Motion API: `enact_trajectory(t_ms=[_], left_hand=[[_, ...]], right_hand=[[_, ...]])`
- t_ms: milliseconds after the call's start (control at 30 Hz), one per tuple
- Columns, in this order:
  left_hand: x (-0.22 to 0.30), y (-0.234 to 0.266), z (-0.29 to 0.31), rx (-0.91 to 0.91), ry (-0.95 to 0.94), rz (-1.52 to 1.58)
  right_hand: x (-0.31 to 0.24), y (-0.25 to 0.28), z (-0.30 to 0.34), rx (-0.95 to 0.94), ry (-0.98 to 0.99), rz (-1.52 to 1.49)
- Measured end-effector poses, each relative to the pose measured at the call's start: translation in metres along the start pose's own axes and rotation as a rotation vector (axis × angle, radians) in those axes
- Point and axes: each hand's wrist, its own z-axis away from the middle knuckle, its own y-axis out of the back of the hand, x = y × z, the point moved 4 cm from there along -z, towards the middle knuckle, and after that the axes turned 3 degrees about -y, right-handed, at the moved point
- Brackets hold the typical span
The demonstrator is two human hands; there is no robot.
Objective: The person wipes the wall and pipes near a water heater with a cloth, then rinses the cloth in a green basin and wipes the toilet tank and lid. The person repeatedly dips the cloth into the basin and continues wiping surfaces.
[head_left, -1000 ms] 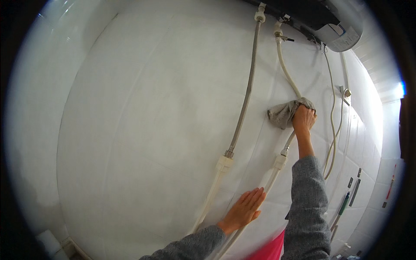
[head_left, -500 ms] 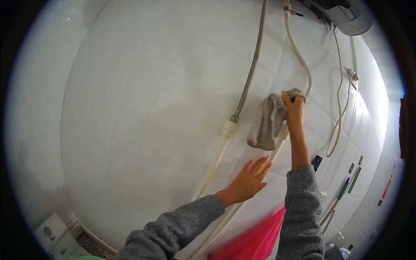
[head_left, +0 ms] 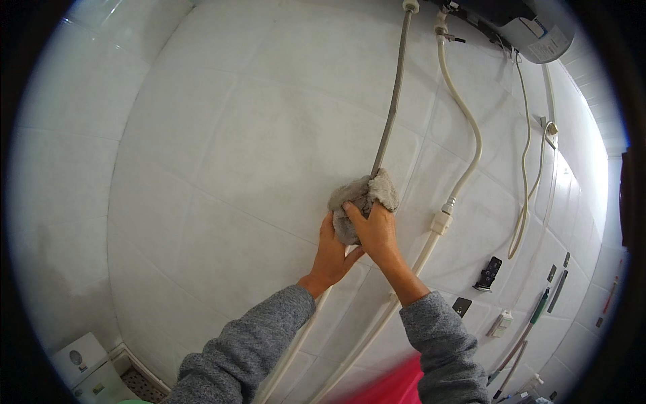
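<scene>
A grey-beige cleaning cloth point(head_left: 350, 195) is bunched around the lower end of the left grey braided hose point(head_left: 396, 101), covering the joint with the white pipe point(head_left: 306, 333) below. My right hand point(head_left: 378, 232) grips the cloth from the right, its thumb pressed on top. At the cloth's lower left edge, my left hand point(head_left: 330, 257) holds it too, with the thumb pointing right and the fingertips partly hidden. Both forearms wear grey sleeves. To the right, a cream hose point(head_left: 471, 121) runs down to a white fitting point(head_left: 441, 221) on a second pipe.
A dark appliance point(head_left: 531, 30) hangs at the upper right. A looped cable point(head_left: 521, 222), a black wall holder point(head_left: 487, 273) and a white socket point(head_left: 500, 323) are on the tiled wall point(head_left: 256, 135). Pink fabric point(head_left: 390, 384) lies below; a white box point(head_left: 84, 363) stands lower left.
My right hand has carried the cloth from the right hose to the left hose's joint. My left hand, open and flat near the right pipe before, now holds the cloth. The view has shifted slightly.
</scene>
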Motion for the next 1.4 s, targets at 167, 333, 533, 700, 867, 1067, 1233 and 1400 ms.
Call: enact_trajectory(t_ms=[167,333,533,700,867,1067,1233,1400], left_hand=[[-0.003,-0.006,0.009,-0.008,0.042,-0.116],[-0.003,-0.005,0.010,0.052,0.042,-0.086],[0.003,-0.001,0.003,0.044,-0.066,-0.076],[0.008,0.000,0.001,0.059,-0.091,-0.114],[0.010,0.003,0.002,0.053,-0.060,-0.129],[-0.001,-0.011,0.009,0.029,-0.055,-0.236],[-0.011,-0.010,0.015,-0.055,0.084,-0.170],[0.010,0.001,0.003,0.054,-0.022,-0.168]], right_hand=[[-0.001,0.010,-0.038,0.079,-0.134,0.009],[-0.010,0.027,-0.122,0.321,0.110,-0.016],[-0.021,0.060,-0.251,0.393,0.065,-0.083],[-0.017,0.057,-0.269,0.401,0.043,-0.185],[0.008,0.037,-0.198,0.373,0.080,-0.297],[0.027,0.016,-0.089,0.201,0.087,-0.217],[0.014,0.013,-0.077,0.037,-0.220,-0.123],[0.019,0.023,-0.150,0.221,-0.062,-0.229]])
